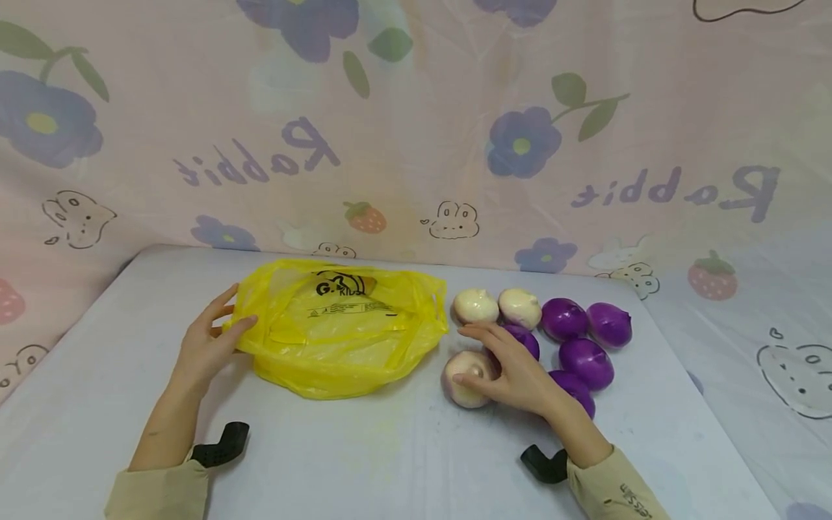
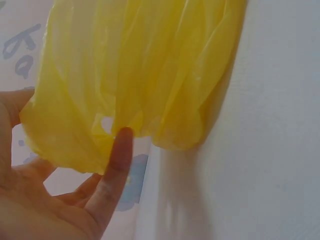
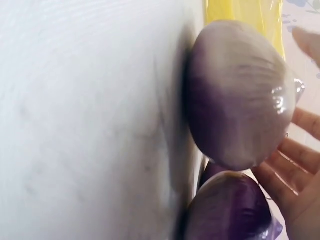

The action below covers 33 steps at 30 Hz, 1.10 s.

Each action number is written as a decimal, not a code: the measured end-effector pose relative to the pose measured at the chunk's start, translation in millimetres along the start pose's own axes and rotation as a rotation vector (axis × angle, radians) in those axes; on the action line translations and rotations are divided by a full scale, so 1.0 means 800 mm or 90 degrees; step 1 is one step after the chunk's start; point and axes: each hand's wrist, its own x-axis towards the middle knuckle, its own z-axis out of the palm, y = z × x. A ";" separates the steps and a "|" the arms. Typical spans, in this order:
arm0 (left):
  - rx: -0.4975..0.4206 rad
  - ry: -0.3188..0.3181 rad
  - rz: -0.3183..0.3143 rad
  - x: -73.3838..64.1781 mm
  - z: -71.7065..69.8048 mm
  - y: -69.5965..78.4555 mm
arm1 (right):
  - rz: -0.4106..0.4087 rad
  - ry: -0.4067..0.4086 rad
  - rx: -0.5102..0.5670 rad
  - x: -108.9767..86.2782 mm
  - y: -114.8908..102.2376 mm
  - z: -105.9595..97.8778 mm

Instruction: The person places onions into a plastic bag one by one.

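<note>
A thin yellow plastic bag [image 1: 351, 375] lies spread out left of centre, its mouth wide and black print inside. My left hand [image 1: 211, 343] holds its left edge, thumb in front and other fingers behind; the left wrist view shows the bag's wall [image 2: 170, 75] beside the thumb. To the right of the bag, my right hand [image 1: 520, 372] hovers around a pale onion [image 1: 463, 383] with purple on its lower side. Its fingers are spread, and in the right wrist view the thumb stands off from the pale onion [image 3: 240, 95]. Any fingertip contact there is unclear.
Two more pale onions [image 1: 476, 307] sit at the back, beside several purple onions [image 1: 586, 363] on the right. One purple onion [image 1: 525, 341] is partly behind my right hand. A white-covered table [image 1: 364, 462] carries everything; a printed curtain [image 1: 416, 130] hangs behind it.
</note>
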 end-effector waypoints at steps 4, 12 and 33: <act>-0.003 0.048 -0.010 -0.001 0.001 0.001 | 0.002 -0.034 0.018 -0.002 0.001 -0.001; -0.030 0.088 -0.028 0.001 0.006 0.002 | 0.004 -0.058 0.026 -0.003 0.004 0.001; -0.036 0.087 -0.046 0.000 0.014 0.008 | 0.009 -0.095 0.028 0.009 0.014 -0.008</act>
